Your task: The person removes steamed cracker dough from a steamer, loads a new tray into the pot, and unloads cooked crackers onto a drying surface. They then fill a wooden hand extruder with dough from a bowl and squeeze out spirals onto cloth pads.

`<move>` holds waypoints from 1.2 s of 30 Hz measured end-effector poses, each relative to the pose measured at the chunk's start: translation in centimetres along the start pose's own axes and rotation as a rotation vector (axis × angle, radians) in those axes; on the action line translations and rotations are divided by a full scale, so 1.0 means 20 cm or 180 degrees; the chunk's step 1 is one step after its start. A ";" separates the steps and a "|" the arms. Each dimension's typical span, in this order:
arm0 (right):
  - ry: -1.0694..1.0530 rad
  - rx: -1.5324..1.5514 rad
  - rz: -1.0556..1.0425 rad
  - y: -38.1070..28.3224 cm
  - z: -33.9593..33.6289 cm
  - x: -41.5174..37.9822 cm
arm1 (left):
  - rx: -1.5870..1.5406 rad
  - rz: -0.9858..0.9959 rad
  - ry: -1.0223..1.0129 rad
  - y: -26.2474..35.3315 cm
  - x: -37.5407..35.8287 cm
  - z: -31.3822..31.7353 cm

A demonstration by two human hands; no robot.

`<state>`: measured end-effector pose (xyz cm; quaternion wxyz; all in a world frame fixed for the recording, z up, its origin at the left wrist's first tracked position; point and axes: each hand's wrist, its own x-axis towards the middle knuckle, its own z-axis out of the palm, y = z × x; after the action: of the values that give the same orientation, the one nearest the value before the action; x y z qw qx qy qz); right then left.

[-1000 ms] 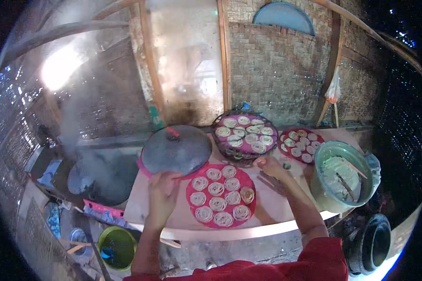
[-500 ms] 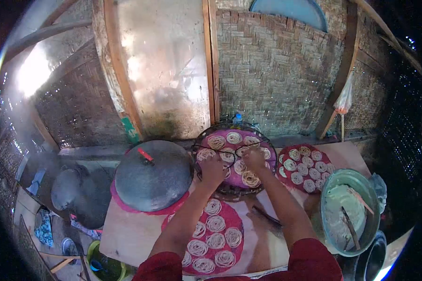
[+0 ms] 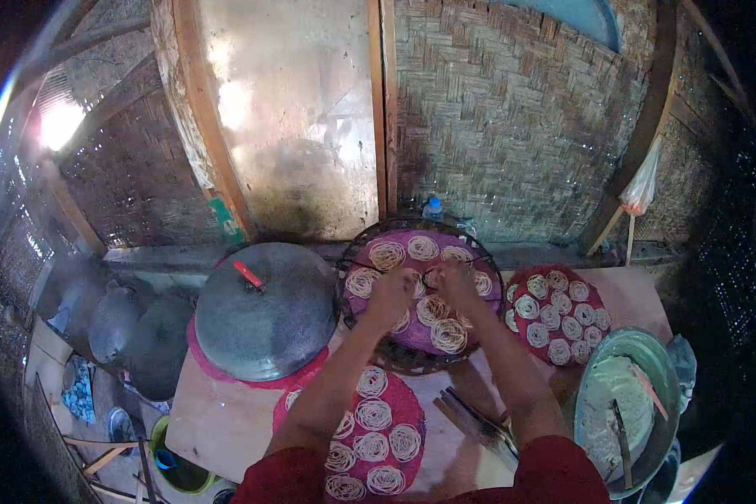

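A domed grey metal lid [image 3: 265, 328] sits at nine o'clock from the round black openwork basket [image 3: 428, 364] of pale noodle coils [image 3: 448, 336]. Above, left hand [image 3: 394, 294] and right hand [image 3: 457, 284] seem closed around thin black wire handles [image 3: 359, 267]; an uneven pull could spill coils.

A woven bamboo wall [image 3: 512, 126] adjoins a shiny metal panel [image 3: 298, 118] between wooden posts. Bright light [image 3: 61, 124] glares at left.

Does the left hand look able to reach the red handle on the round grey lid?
Likely yes: nothing covers the red handle, and the lid sits beside the black basket below the left hand.
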<state>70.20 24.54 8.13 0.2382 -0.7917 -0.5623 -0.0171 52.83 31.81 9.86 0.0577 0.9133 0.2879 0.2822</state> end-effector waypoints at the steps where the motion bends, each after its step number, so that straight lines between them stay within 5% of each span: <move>1: -0.0022 0.0005 -0.0001 0.01 -0.03 0.00 | -0.1295 -0.0218 0.0237 -0.04 0.02 -0.03; 2: -0.0050 -0.0084 -0.0232 0.03 -0.06 0.01 | -0.2587 -0.0437 0.0480 -0.08 0.05 -0.07; 7: -0.0321 -0.0180 -0.0497 0.00 0.00 0.01 | -0.3816 -0.1228 0.0422 -0.11 0.13 -0.53; 10: 0.0108 -0.0864 -0.0609 -0.06 0.01 -0.02 | -0.3795 -0.1573 0.0463 -0.14 0.15 -0.70; 13: -0.0523 -0.0747 -0.0611 -0.07 -0.02 -0.01 | -0.3936 -0.1425 0.0418 -0.24 0.13 -0.78; 15: 0.0069 -0.0790 -0.0740 -0.06 0.01 -0.04 | -0.3765 -0.1522 0.0283 -0.28 0.12 -0.82; 19: 0.0185 -0.0644 -0.0708 0.12 0.17 0.08 | -0.3689 -0.1780 0.0206 -0.31 0.11 -0.84; 21: -0.0157 -0.0006 -0.0982 0.31 0.21 0.22 | -0.3760 -0.1757 0.0311 -0.31 0.12 -0.87; 22: -0.0043 0.2211 -0.0725 0.32 0.11 0.22 | -0.3633 -0.1800 0.0015 -0.30 0.13 -0.91; 24: 0.0116 0.3987 0.0330 0.17 -0.35 0.15 | -0.3504 -0.1848 -0.0296 -0.27 0.16 -0.96; 25: 0.0146 0.3528 0.1016 0.09 -0.56 0.14 | -0.3263 -0.2000 -0.0419 -0.25 0.18 -0.98; 27: 0.0718 0.3700 0.1168 0.24 -0.67 0.23 | -0.3020 -0.2151 -0.0549 -0.23 0.22 -0.98; 36: 0.1482 0.3612 0.0636 0.15 -1.07 0.27 | -0.3207 -0.1442 0.0173 -0.21 0.34 -1.05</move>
<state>80.05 20.03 27.52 0.7388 -0.5660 -0.3402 0.1346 43.73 37.81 29.56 0.5393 0.6805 0.3080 0.3890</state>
